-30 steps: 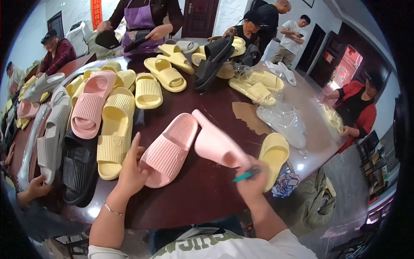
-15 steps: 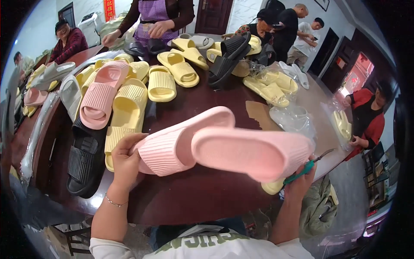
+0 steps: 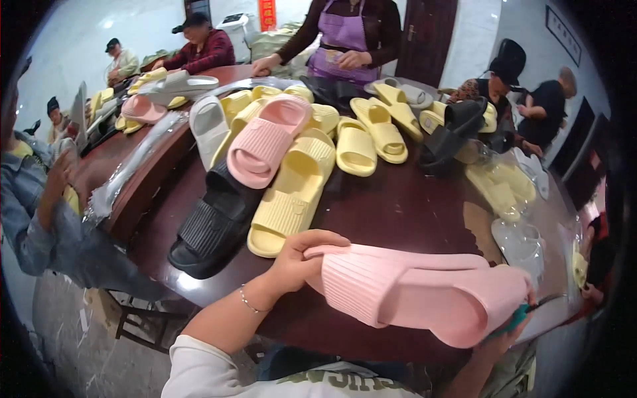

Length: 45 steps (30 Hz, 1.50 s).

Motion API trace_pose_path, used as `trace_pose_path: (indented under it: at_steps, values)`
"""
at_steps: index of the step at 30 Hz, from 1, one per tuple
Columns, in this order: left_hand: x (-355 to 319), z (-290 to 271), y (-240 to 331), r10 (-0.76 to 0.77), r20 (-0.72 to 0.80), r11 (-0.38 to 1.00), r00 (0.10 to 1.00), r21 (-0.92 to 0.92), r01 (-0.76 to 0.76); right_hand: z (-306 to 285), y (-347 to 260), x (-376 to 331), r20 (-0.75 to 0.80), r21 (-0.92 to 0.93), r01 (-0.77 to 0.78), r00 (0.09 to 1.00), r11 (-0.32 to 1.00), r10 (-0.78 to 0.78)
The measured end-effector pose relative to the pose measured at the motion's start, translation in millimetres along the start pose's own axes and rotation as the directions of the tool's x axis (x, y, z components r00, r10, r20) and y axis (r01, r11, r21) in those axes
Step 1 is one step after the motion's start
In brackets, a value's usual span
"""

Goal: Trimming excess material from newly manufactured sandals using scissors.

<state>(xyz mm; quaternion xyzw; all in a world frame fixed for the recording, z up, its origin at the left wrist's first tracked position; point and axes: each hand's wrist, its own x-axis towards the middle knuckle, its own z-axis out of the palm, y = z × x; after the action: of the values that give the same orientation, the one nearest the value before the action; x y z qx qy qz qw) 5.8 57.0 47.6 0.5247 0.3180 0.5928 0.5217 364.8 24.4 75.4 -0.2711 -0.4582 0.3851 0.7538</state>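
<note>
Two pink slippers [image 3: 431,298] lie against each other above the near edge of the table, overlapping. My left hand [image 3: 302,262] is closed on the ribbed strap end of one. My right hand [image 3: 509,338], partly hidden behind the slippers, grips the other at its far right end. That hand also has a green-handled tool [image 3: 514,320] with a thin dark metal tip, perhaps snips. Beyond my left hand lie a yellow slipper [image 3: 292,192] and a black slipper [image 3: 215,222], with another pink pair [image 3: 269,139] resting on top.
More yellow slippers [image 3: 356,146] and black slippers [image 3: 454,132] cover the far side of the dark red table [image 3: 405,205]. Clear-wrapped slippers [image 3: 501,189] lie at right. Clear plastic sheeting [image 3: 136,162] runs along the left. Several people work around, one in a purple apron [image 3: 342,40].
The two pink slippers, earlier crossed at an angle, are now brought together lengthwise. My view has swung left, so the table's things sit further right, and a person in denim shows at left.
</note>
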Motion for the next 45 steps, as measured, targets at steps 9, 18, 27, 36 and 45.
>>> trace_pose_path:
  at_steps: [9, 18, 27, 36, 45]
  values:
    - [-6, 8, 0, -0.003, 0.116, 0.992, 0.993, -0.124, 0.017, 28, 16, -15, 0.068, -0.184, 0.118, 0.992, 0.976, -0.107]
    - [2, -4, 14, 0.167, 0.24, 0.983, 0.956, -0.113, -0.143, 33, 46, -16, 0.021, -0.336, 0.098, 0.995, 0.937, -0.097]
    - [-27, -11, 60, 0.109, -0.218, 0.994, 0.97, 0.006, -0.11, 39, 50, -20, 0.113, -0.542, 0.12, 0.991, 0.832, -0.069]
    - [-75, -58, 47, 0.362, -0.615, 0.932, 0.7, 0.264, -0.249, 59, 65, -55, 0.282, -0.466, -0.208, 0.886, 0.86, 0.367]
    - [-87, -10, 0, 0.791, -0.334, 0.603, 0.512, 0.568, -0.56, 62, 75, -68, 0.153, -0.279, -0.556, 0.779, 0.783, 0.608]
